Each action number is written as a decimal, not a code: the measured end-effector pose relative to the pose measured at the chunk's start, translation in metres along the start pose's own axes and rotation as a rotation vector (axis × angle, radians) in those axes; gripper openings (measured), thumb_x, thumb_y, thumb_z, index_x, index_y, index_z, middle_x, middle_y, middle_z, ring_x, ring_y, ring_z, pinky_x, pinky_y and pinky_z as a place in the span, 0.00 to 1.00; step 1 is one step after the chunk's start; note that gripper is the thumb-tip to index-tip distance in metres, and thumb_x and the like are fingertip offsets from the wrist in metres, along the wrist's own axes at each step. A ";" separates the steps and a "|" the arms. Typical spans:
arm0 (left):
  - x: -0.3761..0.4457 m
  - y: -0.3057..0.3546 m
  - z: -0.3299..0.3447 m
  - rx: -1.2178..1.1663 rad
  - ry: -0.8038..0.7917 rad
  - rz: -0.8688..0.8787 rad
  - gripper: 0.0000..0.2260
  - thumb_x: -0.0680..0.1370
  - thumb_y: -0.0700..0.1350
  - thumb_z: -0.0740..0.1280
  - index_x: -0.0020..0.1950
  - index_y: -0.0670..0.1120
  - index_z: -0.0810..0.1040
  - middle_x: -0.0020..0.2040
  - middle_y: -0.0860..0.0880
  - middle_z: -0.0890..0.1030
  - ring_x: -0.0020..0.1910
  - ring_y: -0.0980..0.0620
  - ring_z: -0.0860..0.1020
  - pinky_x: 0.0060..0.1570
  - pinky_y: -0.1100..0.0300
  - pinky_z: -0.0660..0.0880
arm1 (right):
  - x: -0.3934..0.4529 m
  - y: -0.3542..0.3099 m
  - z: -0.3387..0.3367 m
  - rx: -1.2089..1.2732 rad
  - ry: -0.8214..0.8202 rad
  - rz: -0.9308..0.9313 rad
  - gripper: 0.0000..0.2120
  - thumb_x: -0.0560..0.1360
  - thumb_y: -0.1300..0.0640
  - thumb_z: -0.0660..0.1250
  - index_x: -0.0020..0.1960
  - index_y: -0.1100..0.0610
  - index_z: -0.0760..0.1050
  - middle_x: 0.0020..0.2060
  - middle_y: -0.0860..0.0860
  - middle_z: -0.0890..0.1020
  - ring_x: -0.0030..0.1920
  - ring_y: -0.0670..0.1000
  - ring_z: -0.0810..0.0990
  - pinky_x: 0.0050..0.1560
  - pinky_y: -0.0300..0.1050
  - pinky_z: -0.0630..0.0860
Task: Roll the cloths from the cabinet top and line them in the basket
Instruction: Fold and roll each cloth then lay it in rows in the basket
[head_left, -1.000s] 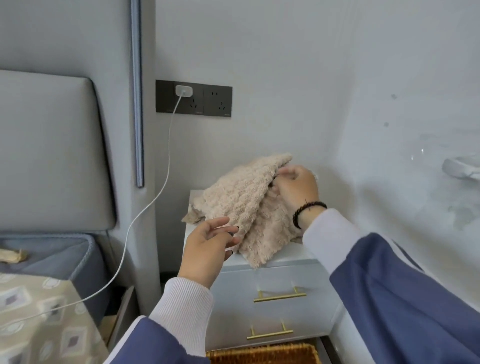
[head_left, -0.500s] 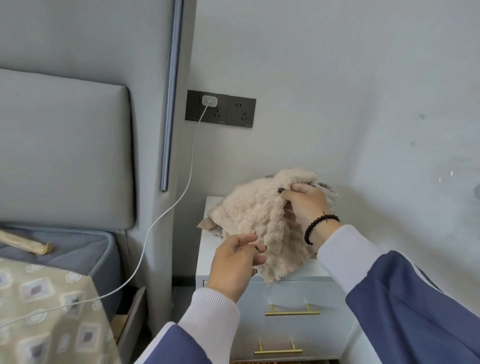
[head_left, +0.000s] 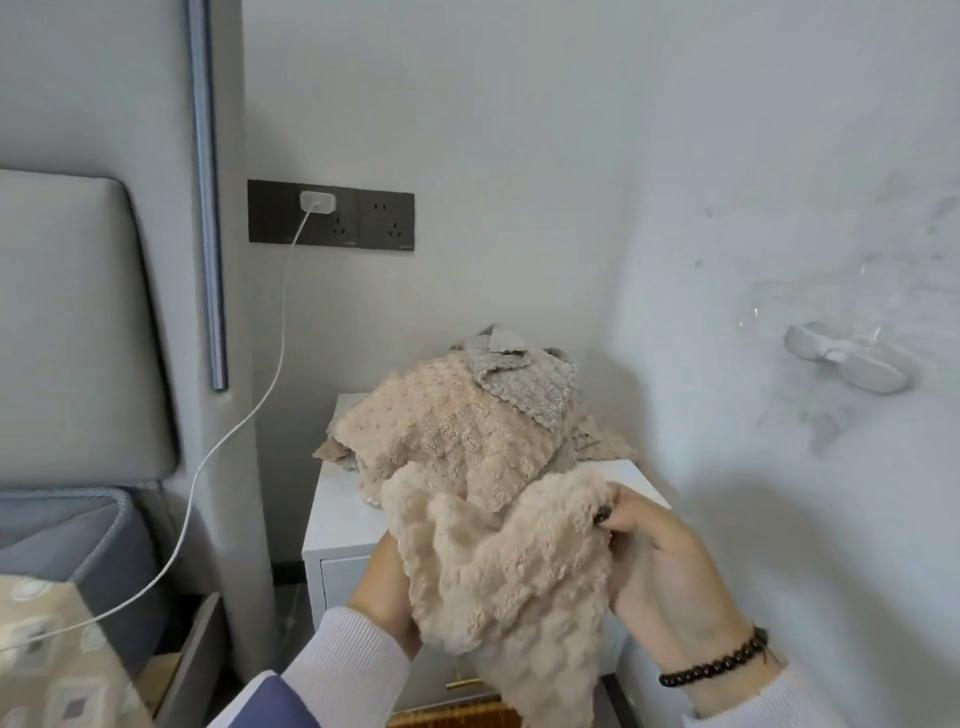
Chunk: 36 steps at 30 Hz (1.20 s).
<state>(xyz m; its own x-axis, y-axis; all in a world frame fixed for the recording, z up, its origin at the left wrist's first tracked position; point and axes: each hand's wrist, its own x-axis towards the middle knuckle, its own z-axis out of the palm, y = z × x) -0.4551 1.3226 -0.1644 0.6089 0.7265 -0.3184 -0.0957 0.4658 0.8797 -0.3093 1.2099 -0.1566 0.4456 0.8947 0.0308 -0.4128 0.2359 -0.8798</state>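
Cloth in both hands, ready to be spread and rolled

The person is holding a beige fleece cloth (head_left: 498, 566) in front of the white bedside cabinet (head_left: 343, 525), clear of its top. The right hand (head_left: 660, 561) is pinching the cloth's upper edge between thumb and fingertips. The left hand (head_left: 387, 597) is lying under the drooping fabric; it is mostly hidden, so whether it is gripping or only supporting cannot be told. More cloths (head_left: 457, 421), beige with a grey one on top, are sitting heaped on the cabinet top. Only the rim of the wicker basket (head_left: 457, 714) is showing, below the cabinet front.

To my eye, the step is getting this cloth ready. Doing it well probably means finding two corners, pulling the edge taut, folding it into an even strip, then rolling tightly so the plush pile is not springing open.
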 end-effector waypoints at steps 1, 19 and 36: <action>0.002 0.002 0.005 0.016 -0.001 -0.022 0.12 0.81 0.42 0.59 0.50 0.40 0.82 0.43 0.39 0.82 0.34 0.47 0.83 0.37 0.57 0.76 | -0.006 0.007 -0.007 -0.042 -0.029 0.068 0.19 0.58 0.62 0.65 0.48 0.70 0.73 0.43 0.63 0.76 0.44 0.59 0.76 0.45 0.52 0.75; 0.034 -0.008 -0.036 -0.149 0.378 0.044 0.33 0.71 0.42 0.75 0.73 0.51 0.64 0.58 0.41 0.79 0.52 0.39 0.80 0.55 0.41 0.76 | 0.092 0.054 -0.011 -1.539 0.006 -0.352 0.36 0.75 0.47 0.67 0.76 0.40 0.51 0.75 0.51 0.49 0.75 0.54 0.51 0.72 0.48 0.59; 0.073 -0.004 -0.076 -0.267 0.339 -0.002 0.28 0.70 0.42 0.73 0.69 0.46 0.71 0.56 0.40 0.81 0.47 0.40 0.83 0.43 0.45 0.81 | 0.281 0.089 0.017 -1.877 0.169 0.038 0.50 0.68 0.40 0.71 0.77 0.41 0.40 0.76 0.56 0.44 0.74 0.67 0.44 0.69 0.65 0.62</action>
<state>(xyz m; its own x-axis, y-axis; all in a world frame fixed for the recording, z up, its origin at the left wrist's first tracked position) -0.4705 1.4124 -0.2179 0.3205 0.8294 -0.4575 -0.3226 0.5497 0.7706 -0.2348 1.4893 -0.2184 0.5697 0.8193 0.0639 0.8130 -0.5505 -0.1899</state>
